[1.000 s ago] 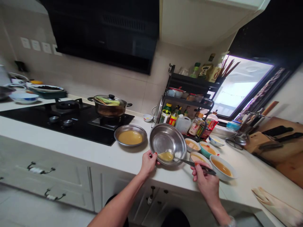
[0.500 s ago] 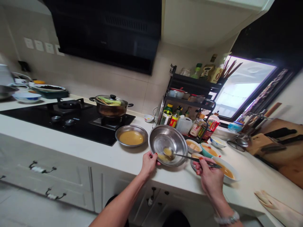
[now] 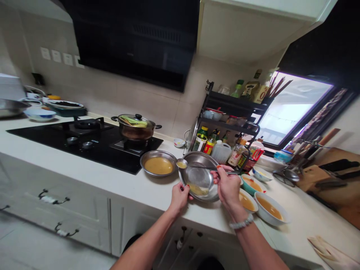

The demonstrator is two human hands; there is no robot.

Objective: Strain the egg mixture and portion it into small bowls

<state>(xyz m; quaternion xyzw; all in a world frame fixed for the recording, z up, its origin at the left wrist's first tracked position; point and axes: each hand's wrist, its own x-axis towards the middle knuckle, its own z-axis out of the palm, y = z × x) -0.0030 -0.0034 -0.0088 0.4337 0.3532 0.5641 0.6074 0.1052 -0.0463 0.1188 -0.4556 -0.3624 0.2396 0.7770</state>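
My left hand (image 3: 179,195) grips the near rim of a steel mixing bowl (image 3: 200,175), tilted toward me on the white counter (image 3: 112,176), with a little yellow liquid pooled at its low side. My right hand (image 3: 228,185) is closed on the handle of a metal spoon (image 3: 182,164). The spoon's bowl carries yellow liquid and hangs over the gap between the mixing bowl and a shallow steel dish (image 3: 159,164) of the same liquid to the left.
Several small bowls of yellow liquid (image 3: 269,212) stand right of the mixing bowl. A lidded pot (image 3: 136,126) sits on the black hob (image 3: 84,140). A black rack of bottles (image 3: 225,138) is behind. Knives and a board (image 3: 332,172) lie at far right.
My right hand lifted the filled spoon out of the tilted bowl and swung it left toward the shallow dish. My left hand kept its grip on the rim.
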